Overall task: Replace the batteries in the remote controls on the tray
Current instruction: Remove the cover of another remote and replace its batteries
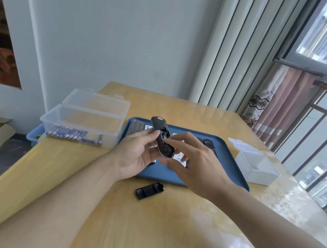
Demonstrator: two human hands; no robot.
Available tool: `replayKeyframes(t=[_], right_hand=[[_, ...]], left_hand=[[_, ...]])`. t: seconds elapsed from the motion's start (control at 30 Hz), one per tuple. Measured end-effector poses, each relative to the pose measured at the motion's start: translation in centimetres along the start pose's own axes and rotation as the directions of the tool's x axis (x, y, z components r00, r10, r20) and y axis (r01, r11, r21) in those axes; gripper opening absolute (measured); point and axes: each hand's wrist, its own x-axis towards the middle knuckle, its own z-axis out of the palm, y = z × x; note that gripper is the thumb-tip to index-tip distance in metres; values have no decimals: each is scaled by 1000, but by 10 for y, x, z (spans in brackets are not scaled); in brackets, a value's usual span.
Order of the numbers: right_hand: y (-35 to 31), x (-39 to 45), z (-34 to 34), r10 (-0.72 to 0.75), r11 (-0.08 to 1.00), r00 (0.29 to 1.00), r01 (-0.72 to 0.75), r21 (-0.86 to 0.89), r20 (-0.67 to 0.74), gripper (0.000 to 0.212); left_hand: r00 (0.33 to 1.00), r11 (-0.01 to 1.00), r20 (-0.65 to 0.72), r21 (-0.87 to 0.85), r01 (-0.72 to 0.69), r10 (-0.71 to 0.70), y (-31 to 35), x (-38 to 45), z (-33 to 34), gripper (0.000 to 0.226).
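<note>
Two hands over one wooden table (147, 233), biggest thing in frame, far edge against the wall, right edge by the window. Blue tray (229, 157) sits mid-table toward the far side, more remotes (136, 128) lying on it, partly hidden by the hands. Clear box (82, 123) at the far left corner, lid flipped back, row of fresh batteries (72, 134) inside. Smaller white box (255, 165) just right of the tray, open. Black remote (160, 136) is held up above the tray, back side up, compartment exposed; left hand (135, 155) grips it from the left, fingers curled round the body. Right hand (190, 163) has fingertips at the compartment, looks like pinching at something there; whether a battery is in them, can't tell. Battery cover (149, 191) lies on the table just near the tray's near edge. Step looks like pulling the old cells: keep the remote steady in the left, lift from the spring end, don't pry hard. Open room on the near half of the table; watch the loose cover, and the supply box close to the left edge.
</note>
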Motion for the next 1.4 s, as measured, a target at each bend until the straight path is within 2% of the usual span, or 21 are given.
replayKeyframes(t=[0.1,0.17,0.23,0.3,0.37,0.5,0.87,0.97,1.1,1.2,1.27,1.33,1.37,1.4], right_hand=[[2,-4,-5,14,999,1000,-13,36,-23,38],[7,-5,-7,83,995,996,-81,64,-33,35],[10,-5,-9,138,990,990,-137,44,-9,36],[11,-7,-7,153,988,988,-153,24,37,36],[9,-9,-5,153,988,985,-154,18,80,36],[1,-13,1,164,986,975,-164,-14,148,33],[4,-27,15,168,985,946,-153,-77,277,51],[4,-27,14,159,986,939,-137,-92,303,51],[-7,-7,1,140,988,954,-118,-95,267,38],[-20,31,-5,154,988,974,-147,-52,167,20],[-34,65,2,135,991,978,-135,-12,157,17],[-47,95,13,81,996,978,-84,4,193,18],[-54,110,22,63,997,972,-69,19,225,19],[-60,125,31,55,998,964,-64,25,259,20]], left_hand=[[1000,997,-14,79,12,-11,0,0,0,29],[985,986,-165,167,-24,52,1,5,-4,28],[893,950,-386,289,-120,230,5,9,-9,19],[801,921,-477,318,-228,363,10,9,-14,13],[759,906,-504,317,-281,412,14,8,-16,13],[721,879,-514,367,-304,465,11,12,-22,15],[712,884,-532,354,-304,458,10,11,-17,17],[698,852,-504,407,-328,509,6,3,-9,19],[655,726,-379,560,-399,653,11,-4,-12,13],[551,502,-261,792,-347,793,39,-8,-43,9],[471,284,-170,941,-182,866,61,-14,-81,19],[387,77,-104,993,84,916,75,-18,-116,31],[355,43,-105,983,178,929,78,-21,-132,35],[340,71,-148,971,228,929,80,-24,-142,38]])
